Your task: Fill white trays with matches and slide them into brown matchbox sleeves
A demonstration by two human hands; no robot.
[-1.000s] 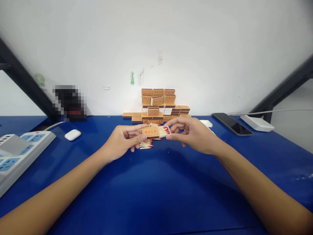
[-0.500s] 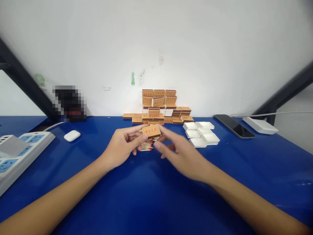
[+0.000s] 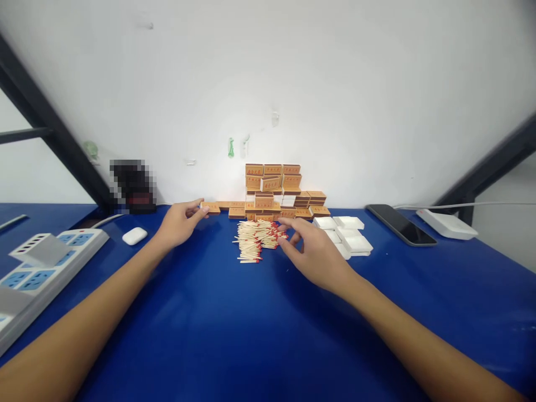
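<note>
My left hand (image 3: 179,222) is closed on an orange matchbox (image 3: 210,208) with red lettering, its thumb and fingers at the box's left end. That box is at the left end of the row of matchboxes along the wall. A loose pile of red-tipped matches (image 3: 251,240) lies on the blue table in front of the matchbox stack (image 3: 272,183). My right hand (image 3: 316,251) is at the pile's right edge, thumb and index finger apart beside the match heads. Whether its fingertips touch any matches, I cannot tell.
White matchbox trays (image 3: 355,243) are stacked right of the pile, partly behind my right hand. Farther right lie a dark phone (image 3: 400,225) and a white device (image 3: 447,224). At left are a white earbud case (image 3: 134,236) and a power strip (image 3: 79,254).
My left hand has carried the matchbox from above the pile leftward to the row's end. My right hand has parted from the box and stays by the matches, which are now uncovered.
</note>
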